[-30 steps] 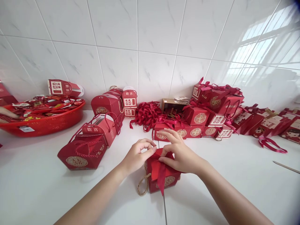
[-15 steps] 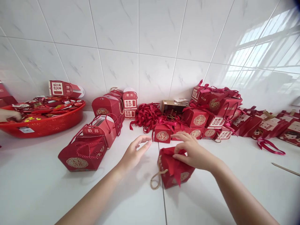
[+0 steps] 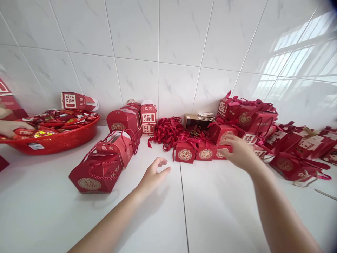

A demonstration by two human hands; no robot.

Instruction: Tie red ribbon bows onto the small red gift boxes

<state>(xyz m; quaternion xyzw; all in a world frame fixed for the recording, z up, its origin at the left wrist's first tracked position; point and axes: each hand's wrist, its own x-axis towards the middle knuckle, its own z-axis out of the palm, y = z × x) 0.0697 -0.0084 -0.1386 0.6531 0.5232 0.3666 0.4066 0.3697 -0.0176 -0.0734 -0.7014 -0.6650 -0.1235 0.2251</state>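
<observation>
My left hand (image 3: 154, 174) hovers over the white table, fingers curved and apart, with nothing in it. Slightly blurred, my right hand (image 3: 238, 151) is in front of the row of small red gift boxes (image 3: 185, 154), its fingers stretched out and holding nothing. To the right of that hand lies a red gift box (image 3: 285, 166) with a dark red ribbon and a twine handle. Left of my left hand stand red handled boxes (image 3: 94, 177) with twisted red cords.
A person's hand (image 3: 15, 128) reaches into a red plastic basket (image 3: 79, 135) of wrapped packets at the left. Behind are a heap of red ribbons (image 3: 170, 131), an open cardboard box (image 3: 187, 121), stacked ribboned boxes (image 3: 256, 119) and a thin strip (image 3: 326, 194) at right.
The ribboned box with the twine handle has gone from between my hands to the right side of the table. My right hand has let it go. The left hand barely moved.
</observation>
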